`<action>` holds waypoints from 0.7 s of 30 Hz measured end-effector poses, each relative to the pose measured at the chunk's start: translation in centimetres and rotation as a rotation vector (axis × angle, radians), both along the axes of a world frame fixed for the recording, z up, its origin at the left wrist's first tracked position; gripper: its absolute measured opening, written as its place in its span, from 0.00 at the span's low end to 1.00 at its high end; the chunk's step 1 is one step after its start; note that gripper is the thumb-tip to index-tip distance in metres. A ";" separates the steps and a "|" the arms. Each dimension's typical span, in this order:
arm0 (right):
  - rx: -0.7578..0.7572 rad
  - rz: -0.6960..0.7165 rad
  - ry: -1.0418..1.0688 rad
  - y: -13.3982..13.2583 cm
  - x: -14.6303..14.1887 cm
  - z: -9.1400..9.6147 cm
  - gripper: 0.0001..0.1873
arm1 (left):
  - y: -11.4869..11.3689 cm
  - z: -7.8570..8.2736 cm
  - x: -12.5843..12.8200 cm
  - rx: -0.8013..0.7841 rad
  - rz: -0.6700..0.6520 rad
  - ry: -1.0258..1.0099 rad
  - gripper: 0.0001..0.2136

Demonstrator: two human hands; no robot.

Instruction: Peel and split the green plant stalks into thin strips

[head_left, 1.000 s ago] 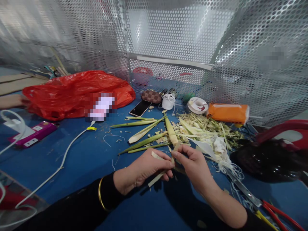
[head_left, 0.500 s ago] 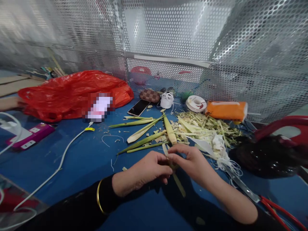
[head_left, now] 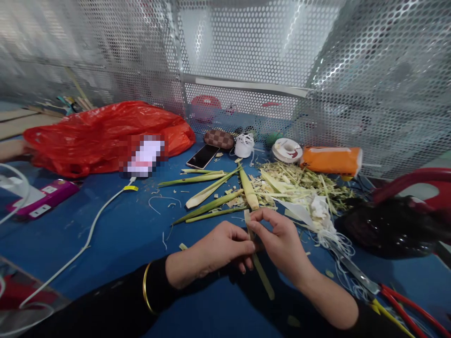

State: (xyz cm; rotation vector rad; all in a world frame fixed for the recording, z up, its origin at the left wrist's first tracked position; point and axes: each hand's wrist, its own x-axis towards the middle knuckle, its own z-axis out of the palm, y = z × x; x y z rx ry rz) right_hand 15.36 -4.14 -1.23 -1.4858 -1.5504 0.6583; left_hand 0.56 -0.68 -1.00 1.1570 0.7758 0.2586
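Observation:
A narrow pale-green strip of leaf runs lengthwise between my hands, one end up by the leaf pile and the other hanging toward me. My left hand is closed on its middle, thumb on top and fingers curled below. Above that, my right hand pinches the strip near its upper end between thumb and fingertips. Just beyond lies a pale, pointed husk-like leaf. Several long green leaves rest to its left, and a heap of shredded trimmings is on the right.
Red-handled scissors lie at right among white threads, beside a shiny black bag. Behind are a tape roll, an orange packet, a phone and a red plastic bag. A white cable crosses the left side.
My right hand has shifted slightly up along the strip, and more of the strip shows between my hands. Its lower end hangs a little farther toward me. My left hand has barely moved.

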 end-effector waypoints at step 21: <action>-0.120 0.015 0.300 -0.8 -2.2 -0.1 0.10 | 0.3 1.3 0.3 0.014 0.447 -0.379 0.08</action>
